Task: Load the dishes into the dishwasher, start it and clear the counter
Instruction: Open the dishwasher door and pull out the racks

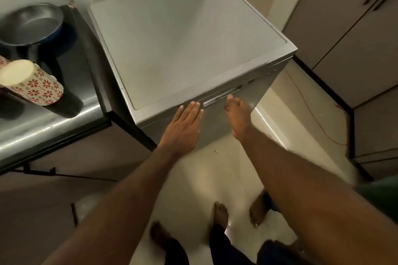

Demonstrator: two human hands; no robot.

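Observation:
A grey free-standing dishwasher (183,34) fills the middle of the view, its door closed and its flat top bare. My left hand (183,127) lies flat against the upper front of the door, fingers straight and together, just left of the recessed handle (221,98). My right hand (238,114) hovers at the right end of that handle, fingers loosely curled and blurred; whether it touches the handle I cannot tell. Neither hand holds anything. On the steel counter (53,122) to the left stand a steel pan (30,23) and a flower-patterned cup (36,84).
Brown cabinet doors (353,34) line the right side, with an orange cable (312,112) trailing across the pale floor (193,189) beside them. A drawer front sits below the counter. Bare feet, including a second person's, stand on the floor close behind the dishwasher front.

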